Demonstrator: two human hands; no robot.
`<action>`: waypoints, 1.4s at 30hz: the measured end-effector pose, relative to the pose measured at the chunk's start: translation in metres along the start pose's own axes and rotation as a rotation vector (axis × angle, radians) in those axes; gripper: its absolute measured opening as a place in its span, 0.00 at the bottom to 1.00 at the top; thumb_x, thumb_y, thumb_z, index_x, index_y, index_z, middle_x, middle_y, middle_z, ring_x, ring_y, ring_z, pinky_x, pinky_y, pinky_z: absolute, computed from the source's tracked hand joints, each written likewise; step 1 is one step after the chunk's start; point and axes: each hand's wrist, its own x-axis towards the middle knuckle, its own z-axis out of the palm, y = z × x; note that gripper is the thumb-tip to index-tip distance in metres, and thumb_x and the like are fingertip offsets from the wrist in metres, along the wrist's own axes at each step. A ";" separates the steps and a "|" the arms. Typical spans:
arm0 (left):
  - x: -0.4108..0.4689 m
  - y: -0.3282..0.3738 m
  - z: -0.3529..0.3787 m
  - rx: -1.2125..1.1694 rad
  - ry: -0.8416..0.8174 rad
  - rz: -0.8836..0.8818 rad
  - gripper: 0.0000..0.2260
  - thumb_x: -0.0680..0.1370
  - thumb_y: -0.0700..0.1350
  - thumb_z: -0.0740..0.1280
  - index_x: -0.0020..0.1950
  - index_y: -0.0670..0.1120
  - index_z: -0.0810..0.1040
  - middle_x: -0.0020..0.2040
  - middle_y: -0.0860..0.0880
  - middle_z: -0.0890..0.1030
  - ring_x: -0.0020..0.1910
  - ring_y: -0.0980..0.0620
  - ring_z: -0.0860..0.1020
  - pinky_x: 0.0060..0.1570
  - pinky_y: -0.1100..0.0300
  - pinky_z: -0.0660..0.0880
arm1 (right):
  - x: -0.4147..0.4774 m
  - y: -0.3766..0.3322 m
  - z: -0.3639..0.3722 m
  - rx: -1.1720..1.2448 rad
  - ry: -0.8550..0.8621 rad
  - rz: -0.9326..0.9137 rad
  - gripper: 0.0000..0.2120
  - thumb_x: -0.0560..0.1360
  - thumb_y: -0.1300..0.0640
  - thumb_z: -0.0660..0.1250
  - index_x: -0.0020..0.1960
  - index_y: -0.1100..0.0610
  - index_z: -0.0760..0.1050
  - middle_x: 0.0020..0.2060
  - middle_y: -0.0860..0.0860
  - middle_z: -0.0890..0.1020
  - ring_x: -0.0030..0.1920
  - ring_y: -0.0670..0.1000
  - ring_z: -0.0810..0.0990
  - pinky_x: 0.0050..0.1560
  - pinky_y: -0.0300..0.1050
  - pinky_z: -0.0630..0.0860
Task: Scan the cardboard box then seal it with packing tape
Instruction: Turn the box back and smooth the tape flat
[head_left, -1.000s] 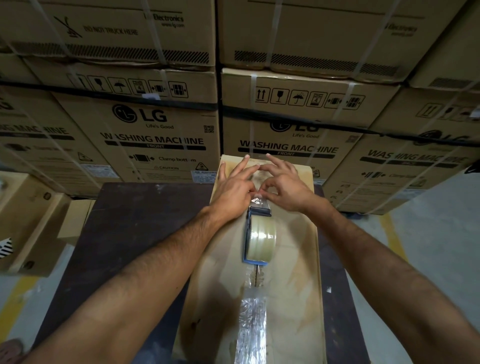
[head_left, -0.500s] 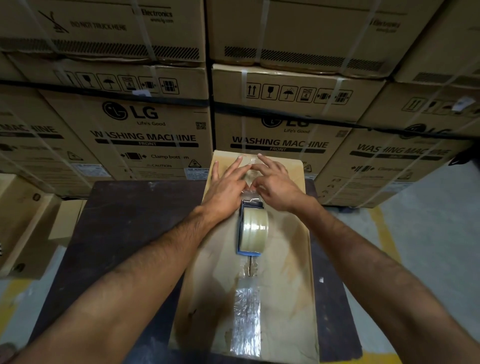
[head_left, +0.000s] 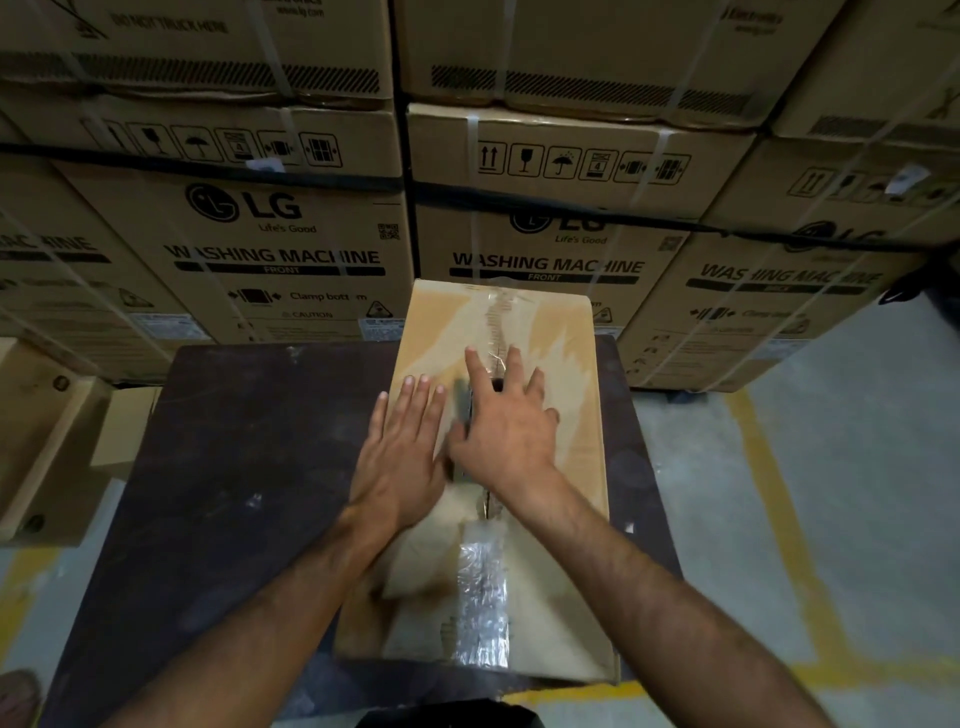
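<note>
- The box (head_left: 561, 415) is plain brown cardboard, matt, with paler torn patches where the top paper layer has peeled.
- Clear plastic tape (head_left: 483, 597) along its seam is glossy and wrinkled, catching the light.
- The table (head_left: 234, 467) has a dark, dull top, scuffed and marked with pale smears.
- The stacked cartons (head_left: 280, 249) behind are matt printed cardboard, bound with smooth, pale plastic straps (head_left: 470, 171).
- The floor (head_left: 831, 467) looks like rough grey concrete with worn yellow paint lines.

Left hand (head_left: 402, 457) and right hand (head_left: 506, 423) flat, fingers spread, side by side
</note>
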 end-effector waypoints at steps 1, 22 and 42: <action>-0.001 0.000 0.000 0.020 -0.008 0.012 0.36 0.80 0.55 0.45 0.87 0.45 0.46 0.88 0.44 0.46 0.87 0.45 0.41 0.85 0.43 0.37 | -0.002 -0.002 0.002 0.023 0.018 -0.006 0.38 0.80 0.46 0.61 0.86 0.42 0.47 0.86 0.59 0.47 0.83 0.73 0.50 0.72 0.75 0.69; 0.000 0.004 -0.001 0.148 -0.026 -0.002 0.34 0.85 0.67 0.41 0.88 0.51 0.47 0.89 0.45 0.47 0.88 0.46 0.42 0.85 0.38 0.43 | -0.070 0.167 -0.036 0.064 0.540 0.020 0.31 0.76 0.62 0.65 0.79 0.54 0.71 0.80 0.68 0.65 0.80 0.75 0.61 0.79 0.72 0.63; -0.001 0.011 -0.004 0.178 -0.065 -0.027 0.34 0.85 0.66 0.45 0.88 0.51 0.49 0.89 0.46 0.47 0.88 0.48 0.42 0.85 0.43 0.37 | -0.076 0.262 0.172 0.119 -0.051 0.091 0.35 0.72 0.52 0.56 0.80 0.52 0.70 0.81 0.64 0.65 0.78 0.75 0.63 0.72 0.74 0.70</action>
